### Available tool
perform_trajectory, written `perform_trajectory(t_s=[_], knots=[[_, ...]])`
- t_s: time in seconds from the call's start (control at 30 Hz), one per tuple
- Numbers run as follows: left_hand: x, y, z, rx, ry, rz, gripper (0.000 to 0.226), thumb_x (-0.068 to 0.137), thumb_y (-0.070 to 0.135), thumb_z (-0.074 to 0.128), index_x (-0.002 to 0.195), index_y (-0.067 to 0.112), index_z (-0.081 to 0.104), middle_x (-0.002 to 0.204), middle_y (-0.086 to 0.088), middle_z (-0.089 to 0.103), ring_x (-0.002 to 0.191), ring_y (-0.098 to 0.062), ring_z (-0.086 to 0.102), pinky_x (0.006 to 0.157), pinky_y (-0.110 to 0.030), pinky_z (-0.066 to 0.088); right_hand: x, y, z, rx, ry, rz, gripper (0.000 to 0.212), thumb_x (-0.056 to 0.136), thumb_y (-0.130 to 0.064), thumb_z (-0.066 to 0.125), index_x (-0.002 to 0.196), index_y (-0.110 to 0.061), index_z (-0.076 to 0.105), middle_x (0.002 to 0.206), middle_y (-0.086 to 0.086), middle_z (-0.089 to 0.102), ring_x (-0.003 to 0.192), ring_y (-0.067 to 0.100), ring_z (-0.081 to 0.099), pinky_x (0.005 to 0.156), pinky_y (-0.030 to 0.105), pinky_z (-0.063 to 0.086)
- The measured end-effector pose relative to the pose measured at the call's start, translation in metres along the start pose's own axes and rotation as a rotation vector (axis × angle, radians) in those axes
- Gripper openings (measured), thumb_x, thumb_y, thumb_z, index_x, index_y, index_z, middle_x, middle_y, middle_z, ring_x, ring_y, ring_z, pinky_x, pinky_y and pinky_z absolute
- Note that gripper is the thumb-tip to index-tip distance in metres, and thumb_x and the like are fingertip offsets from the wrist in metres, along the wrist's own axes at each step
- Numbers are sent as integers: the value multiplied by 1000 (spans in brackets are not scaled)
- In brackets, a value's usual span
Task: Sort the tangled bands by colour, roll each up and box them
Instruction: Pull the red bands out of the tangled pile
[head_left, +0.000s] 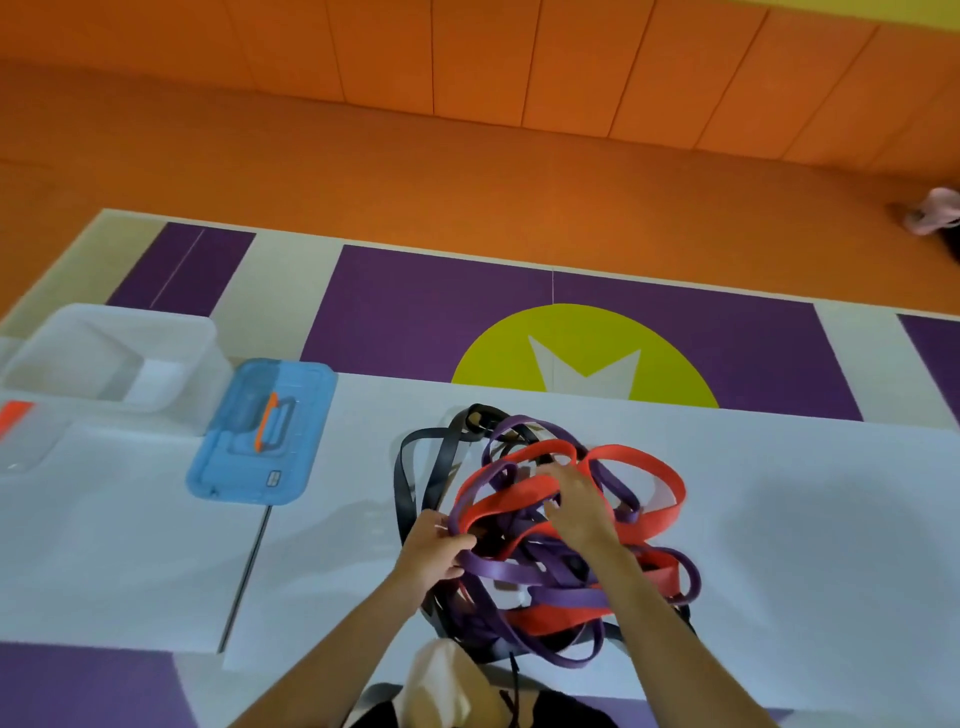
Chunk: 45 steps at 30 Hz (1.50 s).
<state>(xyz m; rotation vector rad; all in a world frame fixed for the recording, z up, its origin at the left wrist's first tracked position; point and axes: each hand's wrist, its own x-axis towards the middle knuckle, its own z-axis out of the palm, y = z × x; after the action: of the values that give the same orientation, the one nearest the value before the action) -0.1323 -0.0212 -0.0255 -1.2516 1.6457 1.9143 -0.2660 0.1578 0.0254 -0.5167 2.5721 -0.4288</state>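
A tangled heap of red bands (654, 478), purple bands (524, 571) and black bands (410, 467) lies on a white mat (810, 530) in front of me. My left hand (431, 551) grips purple strands at the heap's left side, fingers curled round them. My right hand (576, 499) reaches into the middle of the heap, its fingers bent over a red band; whether they close on it is hidden by the hand itself.
A clear plastic box (111, 358) stands at the far left, with a blue lid (262, 431) bearing an orange handle beside it. Another clear container (26, 441) shows at the left edge. A dark seam (247, 571) splits the white mats. Orange floor lies beyond.
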Motion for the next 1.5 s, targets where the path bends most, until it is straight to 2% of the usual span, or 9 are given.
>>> perform_trajectory(t_s=[0.17, 0.33, 0.53, 0.77, 0.93, 1.07, 1.23, 1.37, 1.5], knots=[[-8, -10, -15, -118, 154, -23, 55, 92, 0, 70, 132, 19, 37, 107, -17, 67, 88, -30, 71, 73, -36, 61, 27, 19, 69, -380, -385, -94, 92, 92, -18, 71, 165, -35, 18, 175, -7, 10, 150, 32, 38, 119, 61, 31], [-13, -21, -26, -68, 142, -12, 60, 92, 2, 72, 136, 24, 38, 110, -17, 66, 99, -32, 72, 70, -33, 60, 23, 27, 94, -441, -59, -101, 74, 102, -13, 47, 166, -33, 15, 160, 7, 43, 129, 34, 61, 102, 49, 54], [-17, -14, -24, 47, 205, 65, 38, 87, 4, 71, 113, 23, 51, 91, -6, 71, 87, -24, 70, 75, -32, 52, 21, 33, 70, -440, -61, -53, 38, 105, -23, 48, 137, -35, 63, 144, 4, 51, 115, 31, 68, 95, 46, 58], [-8, -7, -29, -34, 188, 105, 22, 85, 1, 70, 83, 14, 53, 71, -8, 63, 68, -29, 63, 66, -34, 47, -16, 67, 27, -14, 271, 54, 32, 101, -13, 59, 123, -30, 76, 143, -4, 57, 112, 30, 69, 84, 43, 57], [11, -18, -23, -79, 74, 55, 18, 89, 2, 68, 102, 6, 58, 77, -11, 63, 68, -26, 60, 65, -35, 52, -40, 80, 8, 201, 479, 44, 48, 93, 12, 57, 127, -16, 75, 128, 3, 64, 112, 29, 67, 94, 34, 52], [8, -17, -4, -26, -25, 151, 17, 93, 3, 70, 106, -1, 60, 81, -14, 67, 66, -22, 65, 59, -34, 56, -51, 80, -16, 469, 566, 222, 41, 92, -9, 51, 123, -29, 68, 109, 5, 79, 86, 30, 72, 79, 47, 60], [-6, -6, 29, 166, -263, 300, 43, 97, 32, 74, 132, 13, 59, 98, -12, 75, 89, -20, 74, 85, -37, 61, -49, 75, -66, 1152, 693, 393, 26, 100, -7, 46, 118, -22, 59, 104, 22, 75, 85, 34, 73, 58, 38, 61], [-15, 24, 57, 618, -532, 313, 60, 100, 68, 50, 150, 35, 47, 137, 10, 58, 127, -9, 55, 101, -27, 44, -46, 56, -96, 1195, 567, 193, 24, 95, -13, 58, 104, -33, 68, 107, 20, 74, 91, 31, 72, 70, 48, 58], [2, 38, 88, 463, 55, 484, 69, 75, 73, 78, 115, 20, 58, 112, 8, 59, 115, -18, 61, 96, -31, 47, -38, 48, -110, 1084, 327, -23, 30, 105, -7, 54, 118, -31, 65, 97, 15, 76, 79, 31, 70, 64, 49, 56]])
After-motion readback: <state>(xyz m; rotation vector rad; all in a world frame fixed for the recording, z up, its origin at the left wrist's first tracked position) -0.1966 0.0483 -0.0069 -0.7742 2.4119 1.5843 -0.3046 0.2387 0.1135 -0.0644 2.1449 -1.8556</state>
